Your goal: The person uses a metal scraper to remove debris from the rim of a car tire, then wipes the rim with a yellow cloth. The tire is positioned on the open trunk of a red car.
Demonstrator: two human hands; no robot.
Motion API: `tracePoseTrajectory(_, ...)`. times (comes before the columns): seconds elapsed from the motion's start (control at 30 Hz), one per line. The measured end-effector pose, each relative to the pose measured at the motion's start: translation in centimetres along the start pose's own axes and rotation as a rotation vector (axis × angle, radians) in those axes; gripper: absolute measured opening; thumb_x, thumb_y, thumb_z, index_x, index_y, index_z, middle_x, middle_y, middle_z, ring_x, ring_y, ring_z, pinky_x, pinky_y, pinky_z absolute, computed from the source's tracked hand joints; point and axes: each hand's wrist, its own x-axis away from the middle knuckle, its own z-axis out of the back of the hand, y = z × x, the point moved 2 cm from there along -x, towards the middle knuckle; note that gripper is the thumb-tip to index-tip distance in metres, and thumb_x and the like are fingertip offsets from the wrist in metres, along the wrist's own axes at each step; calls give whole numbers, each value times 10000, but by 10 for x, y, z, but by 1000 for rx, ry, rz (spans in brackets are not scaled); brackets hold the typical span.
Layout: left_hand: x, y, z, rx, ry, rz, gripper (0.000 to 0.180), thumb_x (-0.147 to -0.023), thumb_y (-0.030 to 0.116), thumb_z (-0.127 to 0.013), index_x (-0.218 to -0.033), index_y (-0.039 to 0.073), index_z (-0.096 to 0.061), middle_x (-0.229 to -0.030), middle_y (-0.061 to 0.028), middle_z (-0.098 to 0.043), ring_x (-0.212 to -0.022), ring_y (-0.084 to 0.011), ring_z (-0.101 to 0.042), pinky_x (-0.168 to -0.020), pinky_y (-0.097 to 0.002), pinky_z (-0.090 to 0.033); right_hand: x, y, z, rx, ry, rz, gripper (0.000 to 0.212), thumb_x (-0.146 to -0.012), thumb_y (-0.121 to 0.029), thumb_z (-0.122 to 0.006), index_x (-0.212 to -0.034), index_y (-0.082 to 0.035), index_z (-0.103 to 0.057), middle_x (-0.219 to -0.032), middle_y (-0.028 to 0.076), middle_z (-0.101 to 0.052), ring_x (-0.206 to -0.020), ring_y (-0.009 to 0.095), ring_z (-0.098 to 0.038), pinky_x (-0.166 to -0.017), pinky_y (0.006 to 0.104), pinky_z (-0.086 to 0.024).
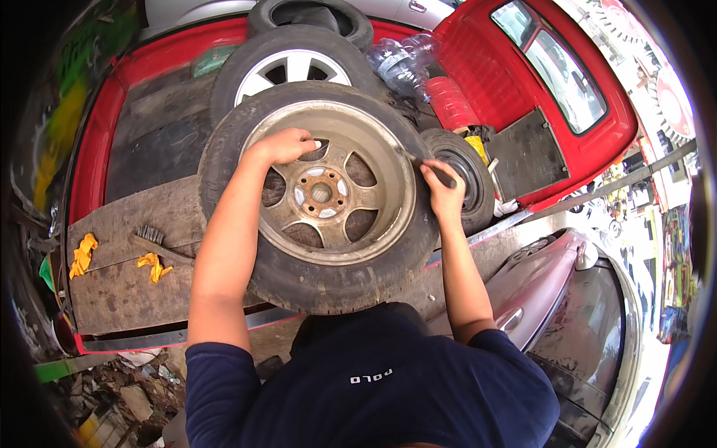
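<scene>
A car wheel point(361, 280) with a worn black tyre and a dirty grey alloy rim lies before me, its inner side facing up and its hub rusty. My left hand point(287, 146) is over the rim's upper left with curled fingers. A small whitish bit shows at its fingertips; I cannot make out what it is. At the rim's right edge my right hand point(446, 196) grips a thin tool with a dark handle point(442, 176). The tool's tip points at the rim lip; its exact kind is unclear.
Beneath lies the wooden bed point(134, 291) of a red pickup, holding a wire brush point(151, 237) and yellow rags point(84, 255). Beyond stand a silver-rimmed wheel point(291, 66), another tyre point(358, 26) and plastic bottles point(399, 63). A smaller wheel point(478, 190) is at right; a car point(575, 328) is parked close by.
</scene>
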Motion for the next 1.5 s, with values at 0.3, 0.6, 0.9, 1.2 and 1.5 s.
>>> tracePoseTrajectory(0.3, -2, -4, -1, 11, -2, -3, 611, -988, 457, -621, -1349, -36, -616, -1326, -228, -653, -1234, -317, -619, -1059, -384, -458, 5, -6, 9, -65, 8, -54, 178, -875, -134, -774, -1017, -29, -786, -956, 65, -769, -947, 135, -689, -906, 277, -498)
tracePoseTrajectory(0.6, -4, 1, -7, 9, -26, -33, 580, -997, 449, -609, -1333, -23, -629, -1269, -207, -682, -1161, -300, -644, -1020, -388, -475, 42, 0, 31, -51, 61, -108, 188, -881, -133, -786, -1024, -11, -780, -988, 78, -760, -970, 161, -689, -919, 289, -498)
tracePoseTrajectory(0.9, -4, 0, -6, 2, -37, -40, 583, -998, 459, -607, -1325, -23, -634, -1264, -202, -687, -1183, -294, -641, -1026, -381, -470, 10, 2, 9, 67, 14, 69, 199, -844, -140, -799, -1026, -62, -797, -1047, 116, -767, -1081, 237, -694, -987, 353, -497)
tracePoseTrajectory(1.2, -6, 2, -9, 9, -61, -51, 568, -999, 460, -605, -1290, -27, -645, -1200, -174, -705, -1113, -268, -654, -986, -377, -484, 58, -13, 46, 152, -35, 48, 208, -823, -138, -816, -1030, -114, -811, -1108, 139, -754, -1213, 310, -646, -1052, 423, -477)
tracePoseTrajectory(1.5, -3, -2, -4, 31, -50, -31, 533, -1003, 464, -598, -1257, 0, -663, -1075, -125, -717, -1014, -226, -655, -911, -348, -495, 13, -8, 11, 127, 13, 107, 212, -823, -175, -815, -1028, -123, -809, -1057, 131, -756, -1110, 281, -678, -990, 386, -503)
